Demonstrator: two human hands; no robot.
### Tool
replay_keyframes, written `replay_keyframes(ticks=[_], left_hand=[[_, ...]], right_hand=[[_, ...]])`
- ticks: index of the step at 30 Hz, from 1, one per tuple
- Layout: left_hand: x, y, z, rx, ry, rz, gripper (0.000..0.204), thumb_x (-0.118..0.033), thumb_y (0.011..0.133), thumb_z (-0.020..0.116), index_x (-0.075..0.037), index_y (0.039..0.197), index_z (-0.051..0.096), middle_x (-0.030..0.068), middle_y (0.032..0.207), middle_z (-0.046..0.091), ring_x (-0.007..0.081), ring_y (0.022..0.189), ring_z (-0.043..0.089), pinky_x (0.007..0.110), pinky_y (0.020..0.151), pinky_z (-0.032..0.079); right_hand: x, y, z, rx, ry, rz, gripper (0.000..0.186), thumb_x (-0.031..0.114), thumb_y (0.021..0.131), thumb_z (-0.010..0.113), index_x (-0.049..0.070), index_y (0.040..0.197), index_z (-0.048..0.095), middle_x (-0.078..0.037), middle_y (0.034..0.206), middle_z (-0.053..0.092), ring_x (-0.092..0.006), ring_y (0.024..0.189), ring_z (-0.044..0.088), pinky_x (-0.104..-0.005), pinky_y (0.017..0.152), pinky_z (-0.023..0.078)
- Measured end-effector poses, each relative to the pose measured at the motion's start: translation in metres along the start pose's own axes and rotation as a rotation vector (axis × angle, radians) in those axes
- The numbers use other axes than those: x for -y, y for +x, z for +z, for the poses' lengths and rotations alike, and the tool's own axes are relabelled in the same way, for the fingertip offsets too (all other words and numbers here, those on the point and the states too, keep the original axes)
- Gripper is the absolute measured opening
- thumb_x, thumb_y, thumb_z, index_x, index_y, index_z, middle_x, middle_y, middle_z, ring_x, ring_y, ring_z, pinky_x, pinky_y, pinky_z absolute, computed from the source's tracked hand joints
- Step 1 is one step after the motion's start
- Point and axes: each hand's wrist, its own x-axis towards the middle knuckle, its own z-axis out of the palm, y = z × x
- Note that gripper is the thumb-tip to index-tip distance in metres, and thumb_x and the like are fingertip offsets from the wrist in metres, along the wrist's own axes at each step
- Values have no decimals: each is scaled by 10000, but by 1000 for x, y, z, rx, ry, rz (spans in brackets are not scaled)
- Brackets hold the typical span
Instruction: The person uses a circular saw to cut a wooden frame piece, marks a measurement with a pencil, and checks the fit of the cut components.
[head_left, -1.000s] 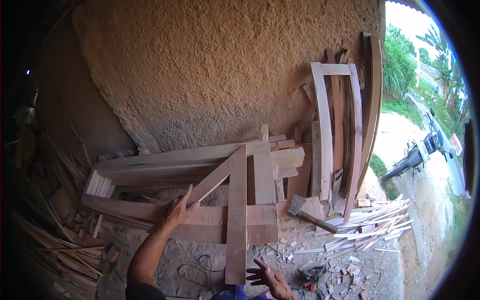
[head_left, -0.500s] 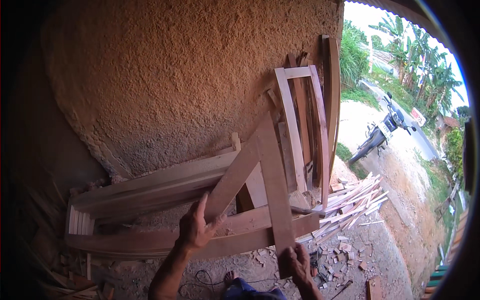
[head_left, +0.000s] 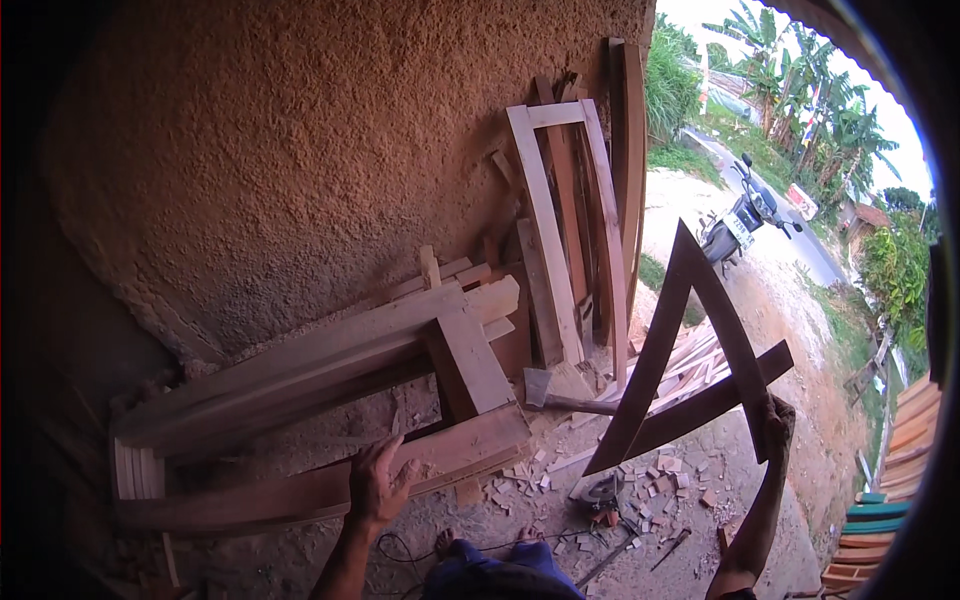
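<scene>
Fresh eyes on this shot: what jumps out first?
Probably the wooden triangle right of centre, dark against the bright ground, with the right hand gripping the lower end of its right leg. Next, the long stacked wooden frames at lower left, with the open left hand at their near rail. Then the motorcycle outdoors at upper right, which looks tilted in this view.

Triangle [head_left: 653, 340] right of stacked frames [head_left: 462, 446], wall [head_left: 300, 150] behind frames, motorcycle [head_left: 745, 214] beyond
</scene>
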Motion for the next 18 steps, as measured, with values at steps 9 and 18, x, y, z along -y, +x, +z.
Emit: replay_keyframes(ticks=[9,18], left_hand=[[2,-2,40,-132,129,34,520,-375,916,695,30,1239,647,212,1238,659,408,1150,597,505,1038,431],[-5,7,52,-181,130,-19,460,-368,906,683,7,1173,690,192,1159,698,385,1064,633,487,994,448]], right_hand=[[26,136,227,448,-453,-249,347,333,935,629,9,901,748,-108,706,705,-137,672,653,-375,627,504],[-27,213,397,666,-420,-486,285,317,893,648,62,907,775,-150,778,729,-230,731,726,-403,670,549]])
